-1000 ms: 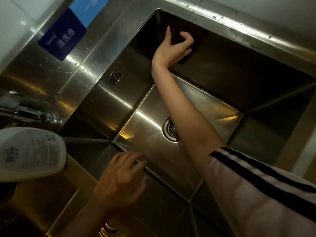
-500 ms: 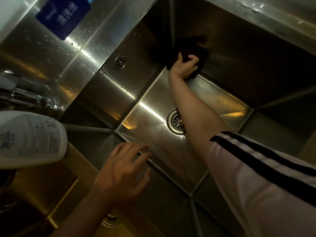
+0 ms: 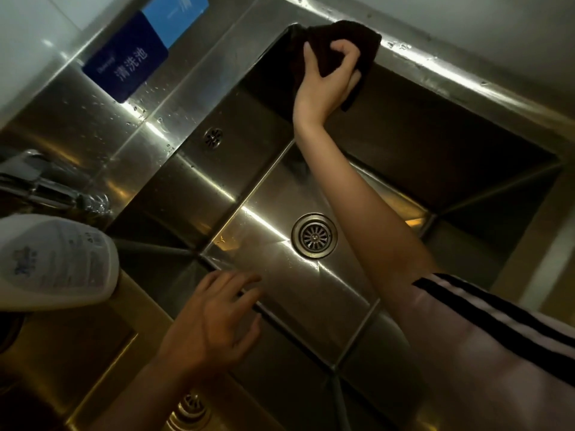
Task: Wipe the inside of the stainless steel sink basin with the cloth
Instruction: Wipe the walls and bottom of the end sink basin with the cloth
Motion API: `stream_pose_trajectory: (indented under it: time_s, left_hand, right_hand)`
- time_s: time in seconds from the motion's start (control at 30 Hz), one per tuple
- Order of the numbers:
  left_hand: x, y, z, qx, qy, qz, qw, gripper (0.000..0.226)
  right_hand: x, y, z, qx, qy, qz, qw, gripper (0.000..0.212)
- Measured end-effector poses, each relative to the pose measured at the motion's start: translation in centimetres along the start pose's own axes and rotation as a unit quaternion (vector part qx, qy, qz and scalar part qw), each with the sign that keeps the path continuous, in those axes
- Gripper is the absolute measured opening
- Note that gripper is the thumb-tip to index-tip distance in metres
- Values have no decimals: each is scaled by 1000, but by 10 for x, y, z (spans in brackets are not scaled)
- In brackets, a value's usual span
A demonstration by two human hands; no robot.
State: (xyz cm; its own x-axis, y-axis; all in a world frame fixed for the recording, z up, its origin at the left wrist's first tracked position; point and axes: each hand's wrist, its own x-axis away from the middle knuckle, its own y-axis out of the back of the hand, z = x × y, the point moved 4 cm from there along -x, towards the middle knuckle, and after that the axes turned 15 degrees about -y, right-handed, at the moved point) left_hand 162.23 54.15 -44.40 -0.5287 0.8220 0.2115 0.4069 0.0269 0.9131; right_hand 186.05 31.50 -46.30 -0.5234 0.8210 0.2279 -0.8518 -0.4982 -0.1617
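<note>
The stainless steel sink basin (image 3: 273,188) fills the middle of the view, with a round drain (image 3: 314,235) in its floor. My right hand (image 3: 329,79) grips a dark cloth (image 3: 345,35) and holds it against the top of the far wall, at the basin's far corner by the rim. My left hand (image 3: 211,321) hovers with fingers spread and relaxed over the near left rim of the basin, holding nothing.
A white plastic bottle (image 3: 56,259) lies at the left beside the basin. A faucet (image 3: 46,185) sits behind it. A blue sign (image 3: 127,63) hangs on the steel backsplash. An overflow hole (image 3: 212,137) is in the left wall. A second drain (image 3: 189,409) shows at the bottom.
My right hand has dragged the cloth from the base of the far wall up to the rim at the far corner. My left hand has stayed over the near rim.
</note>
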Motion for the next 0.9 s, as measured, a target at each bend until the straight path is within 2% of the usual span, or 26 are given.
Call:
stream_pose_trajectory:
  time_s: [0.13, 0.33, 0.47, 0.53, 0.73, 0.9]
  left_hand:
    - [-1, 1, 0, -14, 4, 11, 1000, 43]
    - [-1, 2, 0, -15, -4, 17, 1000, 43]
    - [-1, 3, 0, -7, 1, 18, 1000, 43]
    - [-1, 2, 1, -6, 4, 19, 1000, 42]
    - [-2, 3, 0, -11, 4, 25, 1000, 44]
    - [0, 7, -1, -19, 17, 30, 999, 44]
  right_hand:
    - [2, -22, -24, 86, -15, 45, 995, 23]
    - [-6, -32, -87, 189, -3, 15, 982, 25]
    - [-26, -18, -151, 277, -118, 64, 951, 31]
    - [-33, -13, -168, 317, -144, 92, 933, 32]
    - [-31, -13, -149, 300, -116, 99, 942, 29]
    - [-13, -20, -86, 220, -29, 176, 959, 30]
